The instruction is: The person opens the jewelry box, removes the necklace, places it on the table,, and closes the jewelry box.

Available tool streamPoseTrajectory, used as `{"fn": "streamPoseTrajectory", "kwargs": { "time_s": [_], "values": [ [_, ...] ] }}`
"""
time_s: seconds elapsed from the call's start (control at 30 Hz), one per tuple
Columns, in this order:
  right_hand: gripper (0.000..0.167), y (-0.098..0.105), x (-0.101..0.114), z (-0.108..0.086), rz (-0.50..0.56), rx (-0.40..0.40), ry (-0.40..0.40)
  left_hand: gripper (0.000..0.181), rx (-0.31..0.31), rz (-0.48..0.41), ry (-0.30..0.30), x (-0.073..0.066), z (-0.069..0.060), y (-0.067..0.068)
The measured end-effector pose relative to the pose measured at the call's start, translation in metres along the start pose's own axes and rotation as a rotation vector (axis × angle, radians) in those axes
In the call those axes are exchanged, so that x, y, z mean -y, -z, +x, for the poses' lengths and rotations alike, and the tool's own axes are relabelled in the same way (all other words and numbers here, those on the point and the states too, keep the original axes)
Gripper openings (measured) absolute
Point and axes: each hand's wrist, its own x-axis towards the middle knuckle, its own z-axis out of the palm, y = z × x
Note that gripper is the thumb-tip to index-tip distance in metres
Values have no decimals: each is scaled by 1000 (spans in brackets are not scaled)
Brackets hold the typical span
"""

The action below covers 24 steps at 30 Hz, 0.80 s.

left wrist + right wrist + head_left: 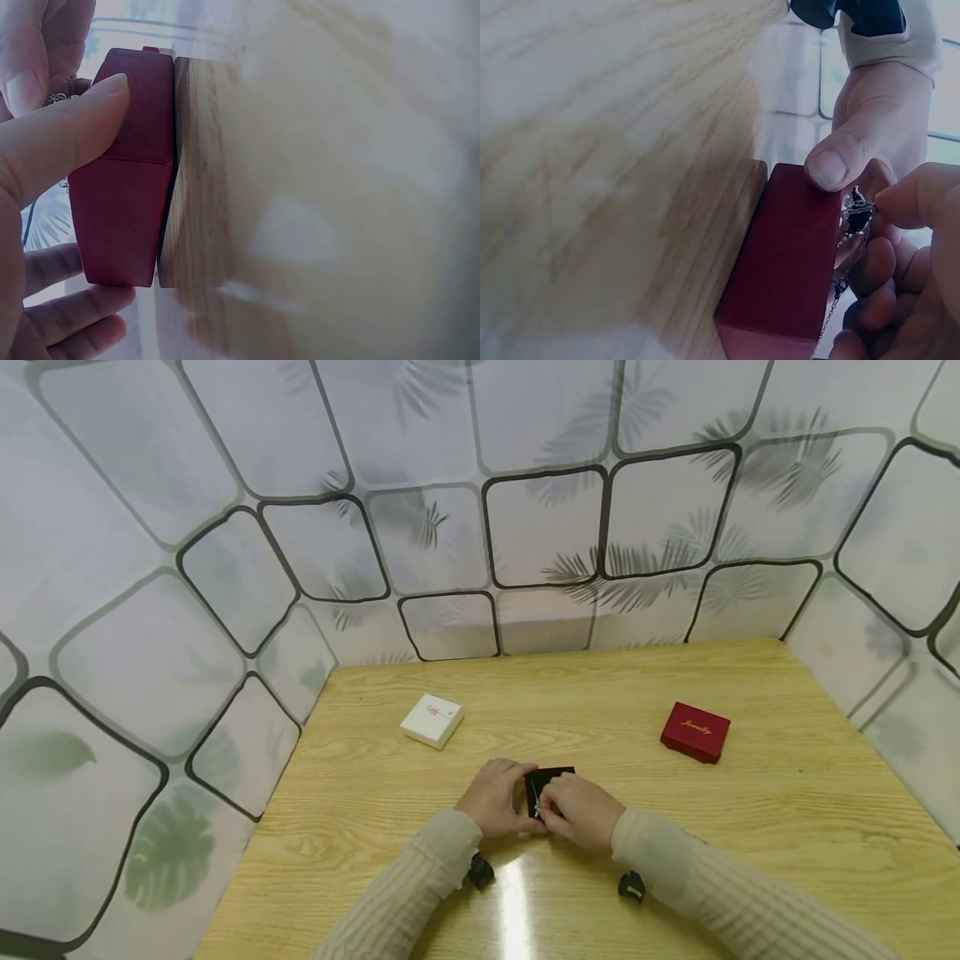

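A small red box base with a black inside (551, 772) sits on the wooden table between both hands. The left hand (495, 797) grips it, thumb on the near side and fingers round the far side; in the left wrist view the thumb presses the red wall (124, 217). The right hand (581, 810) pinches a silver chain with a dark, sparkling pendant (859, 214) at the box's open top. Part of the chain (826, 322) hangs along the rim in the right wrist view. The curled right fingers hide much of the inside.
A white box (432, 720) with red lettering lies at the back left of the table (555, 702). On the right is a red lid (695, 732) with gold lettering. Patterned fabric walls (547, 527) enclose the back and sides.
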Motion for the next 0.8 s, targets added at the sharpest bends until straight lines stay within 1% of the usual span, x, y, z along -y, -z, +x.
{"fn": "streamPoseTrajectory", "kwargs": {
  "time_s": [0.3,0.43,0.63,0.8],
  "values": [
    [17,1,2,-3,32,19,17,92,9,-3,10,0,1,0],
    [17,2,2,-4,30,15,27,92,11,-4,11,1,1,0],
    [17,4,3,-5,44,16,29,93,-1,-10,8,2,2,-2],
    [18,5,4,-6,37,4,49,95,-15,-19,7,5,3,-6]
  ]
}}
